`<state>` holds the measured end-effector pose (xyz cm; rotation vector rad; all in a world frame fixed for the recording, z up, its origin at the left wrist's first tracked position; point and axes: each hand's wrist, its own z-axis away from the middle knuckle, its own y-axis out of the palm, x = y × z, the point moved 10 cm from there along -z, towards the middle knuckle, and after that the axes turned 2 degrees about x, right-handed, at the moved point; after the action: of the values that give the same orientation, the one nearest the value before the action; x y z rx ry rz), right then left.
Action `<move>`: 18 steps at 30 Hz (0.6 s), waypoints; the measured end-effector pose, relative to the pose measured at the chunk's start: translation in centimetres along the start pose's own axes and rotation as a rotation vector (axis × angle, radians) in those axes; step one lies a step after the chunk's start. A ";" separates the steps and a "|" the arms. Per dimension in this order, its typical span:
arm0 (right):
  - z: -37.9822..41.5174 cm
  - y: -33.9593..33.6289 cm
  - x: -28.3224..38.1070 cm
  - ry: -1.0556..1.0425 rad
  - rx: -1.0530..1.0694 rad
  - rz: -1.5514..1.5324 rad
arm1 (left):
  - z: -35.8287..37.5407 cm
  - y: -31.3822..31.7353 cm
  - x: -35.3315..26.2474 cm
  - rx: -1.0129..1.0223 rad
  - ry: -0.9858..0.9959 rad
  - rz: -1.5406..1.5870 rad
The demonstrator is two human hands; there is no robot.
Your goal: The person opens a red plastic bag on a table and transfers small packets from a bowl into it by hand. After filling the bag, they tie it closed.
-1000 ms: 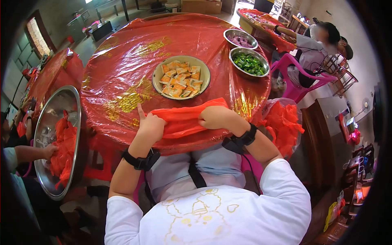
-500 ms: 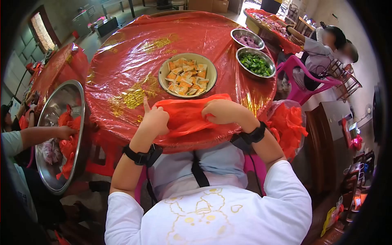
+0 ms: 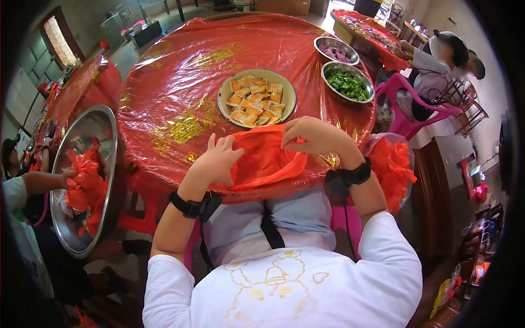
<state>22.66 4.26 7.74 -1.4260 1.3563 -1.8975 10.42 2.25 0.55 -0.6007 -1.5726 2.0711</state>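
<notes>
A thin red plastic bag (image 3: 262,156) lies at the near edge of the round table, between my two hands. My left hand (image 3: 216,161) is at the bag's left side with its fingers spread and slightly bent; its thumb is hard to see against the plastic. At the upper right of the bag, my right hand (image 3: 317,135) has its fingertips pinched on the rim. Just beyond the bag stands a cream enamel bowl (image 3: 223,106) holding many orange and white sachets (image 3: 254,101).
Metal bowls of chopped greens (image 3: 348,85) and purplish pieces (image 3: 334,53) stand at the right. A clear bag of red plastic bags (image 3: 391,169) hangs by the table. At left, a co-worker's hand (image 3: 68,177) grips red plastic over a large steel basin (image 3: 112,142). A pink chair (image 3: 402,104) stands right.
My left fingers have spread from a curled, pointing shape. My right hand has risen slightly and the bag has opened out more. The co-worker's hand has lifted red plastic leftward in the basin.
</notes>
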 end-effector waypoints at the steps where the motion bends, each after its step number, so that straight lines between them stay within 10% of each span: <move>1: -0.2 0.0 0.7 -0.025 -0.040 -0.012 | -0.1 0.2 0.4 -0.018 -0.039 0.019; 8: 0.9 8.3 -6.8 0.442 0.466 0.086 | -0.5 1.5 1.8 0.025 -0.098 0.108; 14: -1.1 1.2 -1.9 -0.061 0.189 -0.107 | -0.6 -1.3 1.4 -0.219 0.039 0.161; 18: -2.9 -2.6 -2.9 0.130 0.294 -0.200 | -0.7 -3.0 1.5 -0.318 0.034 0.209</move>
<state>21.76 8.95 8.56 -1.3496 0.9644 -2.2440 9.91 4.40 3.18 -0.9432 -1.9069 1.9531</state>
